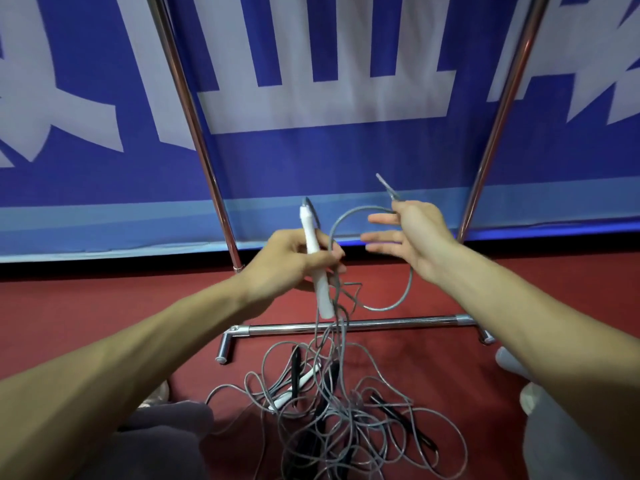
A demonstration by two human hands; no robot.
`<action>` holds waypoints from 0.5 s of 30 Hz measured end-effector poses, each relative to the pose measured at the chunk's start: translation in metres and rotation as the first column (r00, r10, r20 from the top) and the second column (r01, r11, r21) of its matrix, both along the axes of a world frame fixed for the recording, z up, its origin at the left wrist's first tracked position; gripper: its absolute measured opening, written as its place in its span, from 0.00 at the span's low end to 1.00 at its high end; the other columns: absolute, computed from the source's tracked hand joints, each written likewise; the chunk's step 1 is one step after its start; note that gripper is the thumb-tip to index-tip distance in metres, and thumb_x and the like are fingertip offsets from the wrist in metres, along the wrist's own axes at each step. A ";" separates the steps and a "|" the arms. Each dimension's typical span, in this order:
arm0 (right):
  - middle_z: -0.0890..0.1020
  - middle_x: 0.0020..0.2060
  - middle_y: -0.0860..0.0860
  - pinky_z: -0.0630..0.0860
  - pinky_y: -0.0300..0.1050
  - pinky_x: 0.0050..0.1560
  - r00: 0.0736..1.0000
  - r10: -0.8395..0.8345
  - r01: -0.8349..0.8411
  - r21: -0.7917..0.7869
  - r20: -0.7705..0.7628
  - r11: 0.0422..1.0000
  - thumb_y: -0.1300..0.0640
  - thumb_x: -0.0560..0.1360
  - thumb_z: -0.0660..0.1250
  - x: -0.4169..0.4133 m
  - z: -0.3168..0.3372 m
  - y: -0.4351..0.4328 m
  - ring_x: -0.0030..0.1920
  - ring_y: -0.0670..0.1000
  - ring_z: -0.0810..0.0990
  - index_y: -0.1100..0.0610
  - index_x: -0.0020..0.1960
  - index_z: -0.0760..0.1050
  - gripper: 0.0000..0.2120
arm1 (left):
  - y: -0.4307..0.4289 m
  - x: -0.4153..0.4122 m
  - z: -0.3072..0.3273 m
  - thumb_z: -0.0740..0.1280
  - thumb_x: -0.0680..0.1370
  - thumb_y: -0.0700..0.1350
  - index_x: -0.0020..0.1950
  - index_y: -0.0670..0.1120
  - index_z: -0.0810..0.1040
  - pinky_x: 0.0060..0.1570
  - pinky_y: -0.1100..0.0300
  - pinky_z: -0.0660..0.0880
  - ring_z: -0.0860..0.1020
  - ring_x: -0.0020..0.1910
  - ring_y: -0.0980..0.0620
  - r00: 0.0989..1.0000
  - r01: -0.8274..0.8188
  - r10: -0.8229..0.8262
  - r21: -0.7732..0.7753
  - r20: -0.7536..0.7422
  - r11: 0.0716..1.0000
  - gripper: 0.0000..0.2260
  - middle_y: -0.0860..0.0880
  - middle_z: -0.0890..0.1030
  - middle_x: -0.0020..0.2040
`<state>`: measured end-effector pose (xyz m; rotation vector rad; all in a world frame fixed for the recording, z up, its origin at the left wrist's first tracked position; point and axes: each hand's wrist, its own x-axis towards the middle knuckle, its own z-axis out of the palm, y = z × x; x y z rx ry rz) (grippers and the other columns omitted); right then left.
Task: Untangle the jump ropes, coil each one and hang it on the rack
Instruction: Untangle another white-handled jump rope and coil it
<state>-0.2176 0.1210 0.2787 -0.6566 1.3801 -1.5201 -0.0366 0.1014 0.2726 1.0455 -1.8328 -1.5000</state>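
Here, I am gripping a white handle [313, 258] in my left hand [291, 263], my fingers curling round its middle, so that it is standing nearly upright with its cord end pointing up and away from me. My right hand [415, 233] is pinching the grey cord [381, 309] between thumb and forefinger, while its other fingers are stretching out straight towards the left. A short grey end is sticking up beyond the pinch. The cord is arching in one loop between my hands and sagging in another below my right wrist. Several strands are dropping from my left hand to the tangle of jump ropes [332, 410] lying near me on the red floor [104, 306], where a second white handle [294, 389] and black handles [401, 410] are showing. The chrome rack [346, 325] is standing just beyond the tangle, before a blue banner [311, 161].
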 end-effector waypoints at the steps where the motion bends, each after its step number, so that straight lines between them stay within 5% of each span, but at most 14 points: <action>1: 0.80 0.55 0.61 0.80 0.47 0.29 0.997 0.020 -0.019 0.018 -0.072 1.000 0.58 0.84 0.52 0.003 -0.003 0.000 0.33 0.57 0.82 0.64 0.68 0.61 0.15 | -0.001 0.001 0.005 0.67 0.78 0.38 0.46 0.43 0.78 0.43 0.54 0.80 0.83 0.40 0.45 0.997 -0.047 0.049 0.031 -0.058 0.998 0.02 0.40 0.84 0.43; 4: 0.83 0.50 0.58 0.80 0.48 0.28 0.976 0.074 -0.067 0.042 -0.203 0.997 0.53 0.84 0.52 0.009 -0.009 0.002 0.31 0.57 0.82 0.60 0.74 0.52 0.22 | -0.003 0.002 0.017 0.67 0.78 0.38 0.47 0.43 0.78 0.46 0.48 0.81 0.84 0.43 0.40 0.971 -0.140 0.158 0.110 -0.181 0.984 0.01 0.40 0.84 0.42; 9: 0.84 0.42 0.58 0.81 0.49 0.31 0.950 0.278 -0.264 0.109 -0.141 0.958 0.49 0.84 0.53 0.018 -0.018 0.005 0.33 0.57 0.84 0.59 0.77 0.51 0.26 | -0.005 0.012 0.029 0.66 0.80 0.40 0.49 0.42 0.78 0.38 0.54 0.82 0.84 0.42 0.41 0.917 -0.186 0.247 0.212 -0.314 0.959 0.02 0.43 0.83 0.40; 12: 0.85 0.41 0.57 0.81 0.55 0.46 0.919 0.373 -0.367 0.067 -0.131 0.928 0.57 0.84 0.55 0.026 -0.025 0.004 0.42 0.59 0.85 0.56 0.77 0.52 0.24 | -0.006 0.016 0.033 0.65 0.80 0.39 0.48 0.41 0.77 0.43 0.52 0.83 0.84 0.42 0.42 0.863 -0.184 0.293 0.286 -0.411 0.941 0.03 0.44 0.83 0.39; 15: 0.85 0.47 0.56 0.79 0.51 0.53 0.843 0.477 -0.474 0.077 -0.248 0.877 0.66 0.78 0.63 0.038 -0.030 0.005 0.50 0.56 0.84 0.52 0.78 0.49 0.35 | -0.009 0.020 0.038 0.65 0.80 0.39 0.47 0.40 0.77 0.44 0.52 0.83 0.85 0.42 0.42 0.790 -0.165 0.349 0.373 -0.505 0.913 0.04 0.42 0.83 0.39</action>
